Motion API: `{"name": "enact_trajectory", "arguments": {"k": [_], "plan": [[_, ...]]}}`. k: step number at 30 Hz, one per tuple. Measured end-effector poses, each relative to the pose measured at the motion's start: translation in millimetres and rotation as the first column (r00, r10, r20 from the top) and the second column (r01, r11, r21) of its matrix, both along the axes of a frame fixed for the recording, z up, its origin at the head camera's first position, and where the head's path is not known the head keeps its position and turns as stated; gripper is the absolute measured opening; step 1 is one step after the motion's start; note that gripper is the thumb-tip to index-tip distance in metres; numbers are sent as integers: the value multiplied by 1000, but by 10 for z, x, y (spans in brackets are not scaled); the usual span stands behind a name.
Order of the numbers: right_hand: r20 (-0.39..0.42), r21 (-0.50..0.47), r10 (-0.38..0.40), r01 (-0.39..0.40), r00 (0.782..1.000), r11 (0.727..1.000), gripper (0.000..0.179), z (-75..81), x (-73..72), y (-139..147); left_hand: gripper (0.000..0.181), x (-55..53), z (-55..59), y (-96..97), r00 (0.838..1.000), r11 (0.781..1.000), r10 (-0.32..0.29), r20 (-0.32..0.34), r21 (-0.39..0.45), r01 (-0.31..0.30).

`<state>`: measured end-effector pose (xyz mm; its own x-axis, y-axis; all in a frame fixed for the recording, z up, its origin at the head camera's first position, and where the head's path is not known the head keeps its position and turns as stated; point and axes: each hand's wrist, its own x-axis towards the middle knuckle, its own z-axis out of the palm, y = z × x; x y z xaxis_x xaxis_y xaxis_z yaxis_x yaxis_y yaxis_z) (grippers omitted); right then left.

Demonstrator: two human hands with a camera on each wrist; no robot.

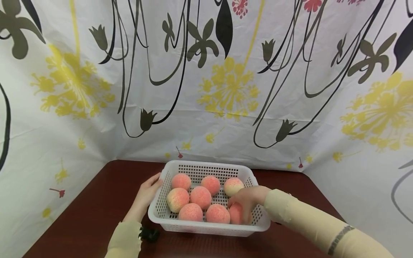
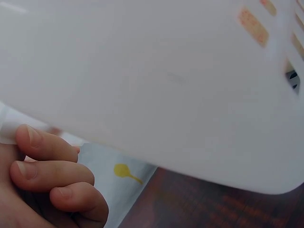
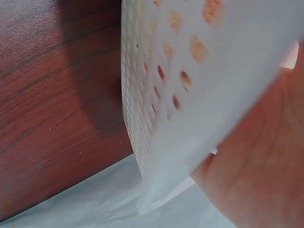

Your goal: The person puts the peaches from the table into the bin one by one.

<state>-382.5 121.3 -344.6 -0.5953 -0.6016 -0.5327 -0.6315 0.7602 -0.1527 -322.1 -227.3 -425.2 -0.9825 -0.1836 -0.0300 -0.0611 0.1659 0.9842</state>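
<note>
A white plastic basket (image 1: 209, 229) with perforated walls stands on the dark red table, holding several pink and cream peaches (image 1: 200, 197). My left hand (image 1: 146, 195) grips the basket's left rim; in the left wrist view its curled fingers (image 2: 71, 173) show just under the rim. Over the basket's right wall reaches my right hand (image 1: 248, 200), its fingers round a peach (image 1: 236, 213) in the front right corner. That peach is partly hidden by the hand. Just behind it lies a paler peach (image 1: 233, 186). In the right wrist view, the palm (image 3: 261, 156) is beside the basket wall.
The dark red wooden table (image 1: 96, 200) extends on both sides of the basket. A white cloth (image 1: 206, 143) with flower prints hangs behind and at both sides. Near my left wrist is a small black object (image 1: 151, 235), whose kind I cannot tell.
</note>
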Motion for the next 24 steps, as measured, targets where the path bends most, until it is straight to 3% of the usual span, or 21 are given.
{"name": "enact_trajectory", "arguments": {"k": [6, 10, 18, 24], "plan": [[41, 7, -109, 109, 993, 994, 69, 95, 27, 6, 56, 9, -20, -9, 1000, 1000, 5, 3, 4, -5], [102, -54, -139, 145, 985, 988, 70, 201, 37, 60, 55, -13, 8, 4, 1000, 1000, -4, -4, 14, 4], [32, -192, -72, 76, 997, 978, 56, 379, 65, 240, 57, -32, 75, -9, 1000, 1000, 2, 4, -10, -2], [16, -333, -81, 82, 997, 939, 44, 225, 112, 447, 60, -11, 20, 11, 999, 1000, -9, 34, -4, 9]]}}
